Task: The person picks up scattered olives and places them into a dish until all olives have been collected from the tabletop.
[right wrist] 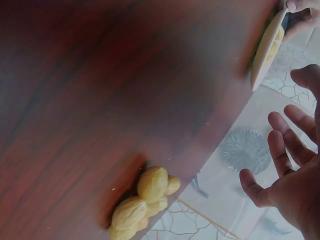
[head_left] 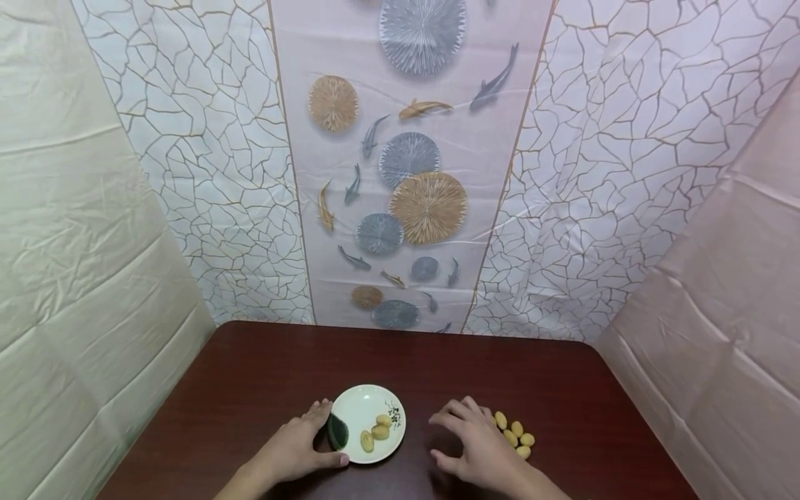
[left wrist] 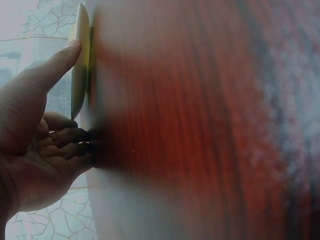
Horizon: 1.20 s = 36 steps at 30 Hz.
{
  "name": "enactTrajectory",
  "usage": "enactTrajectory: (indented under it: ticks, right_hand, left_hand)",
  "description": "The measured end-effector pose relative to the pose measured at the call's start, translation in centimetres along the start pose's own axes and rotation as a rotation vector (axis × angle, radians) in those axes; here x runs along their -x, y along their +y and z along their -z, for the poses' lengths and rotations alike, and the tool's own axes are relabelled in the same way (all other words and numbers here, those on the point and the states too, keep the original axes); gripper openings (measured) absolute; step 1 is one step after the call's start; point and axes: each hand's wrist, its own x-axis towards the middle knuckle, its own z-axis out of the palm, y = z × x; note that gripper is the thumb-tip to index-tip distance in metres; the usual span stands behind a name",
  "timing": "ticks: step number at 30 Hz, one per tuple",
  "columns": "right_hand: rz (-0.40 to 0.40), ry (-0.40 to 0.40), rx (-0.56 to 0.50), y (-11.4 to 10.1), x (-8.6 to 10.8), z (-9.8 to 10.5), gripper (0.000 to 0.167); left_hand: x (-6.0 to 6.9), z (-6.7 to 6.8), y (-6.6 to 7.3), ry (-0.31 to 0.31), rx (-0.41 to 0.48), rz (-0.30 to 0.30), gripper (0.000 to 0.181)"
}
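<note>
A small white plate [head_left: 361, 406] lies on the table, with a dark green patch on its left side and a printed sprig at right. My left hand [head_left: 292, 448] holds its left edge, the thumb at the near rim and the fingers around the far left. Several yellow oval fruits [head_left: 380, 432] rest on the plate; their exact kind is unclear. My right hand [head_left: 480, 444] hovers right of the plate with spread, slightly bent fingers and nothing in them. Just beyond it lies a loose cluster of the same wrinkled yellow fruits [right wrist: 152, 183], partly hidden by the hand in the head view.
The dark red-brown wooden table [head_left: 269, 375] has rounded far corners. A patterned cloth [head_left: 400, 278] with fish and round motifs hangs behind it. Pale creased cloth walls [head_left: 94, 278] close in both sides.
</note>
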Motion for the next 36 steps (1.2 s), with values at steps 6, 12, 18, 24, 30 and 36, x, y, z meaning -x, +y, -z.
enactTrajectory:
  ticks: [6, 12, 18, 24, 30, 36]
  right_hand:
    - [-0.002, -0.010, 0.026, 0.6, 0.7, 0.1, 0.039]
    - [-0.048, -0.060, -0.034, 1.0, 1.2, 0.0, 0.038]
    - [-0.050, -0.043, -0.018, 1.3, 1.4, 0.0, 0.039]
    - [-0.035, 0.010, 0.012, 1.8, 1.7, 0.4, 0.042]
    - [-0.037, 0.015, 0.026, 2.7, 2.2, 0.6, 0.042]
    - [-0.042, 0.027, 0.075, 3.4, 2.7, 0.9, 0.043]
  left_hand:
    - [0.0, 0.1, -0.1, 0.006, 0.001, -0.004, 0.117]
    - [0.2, 0.3, -0.4, -0.006, 0.009, 0.001, 0.118]
    - [0.4, 0.3, -0.7, -0.024, 0.018, 0.025, 0.118]
    - [0.2, 0.3, -0.6, -0.009, 0.021, 0.011, 0.118]
    - [0.2, 0.4, -0.2, -0.012, 0.038, -0.001, 0.117]
    - [0.0, 0.1, -0.1, -0.004, 0.034, -0.014, 0.117]
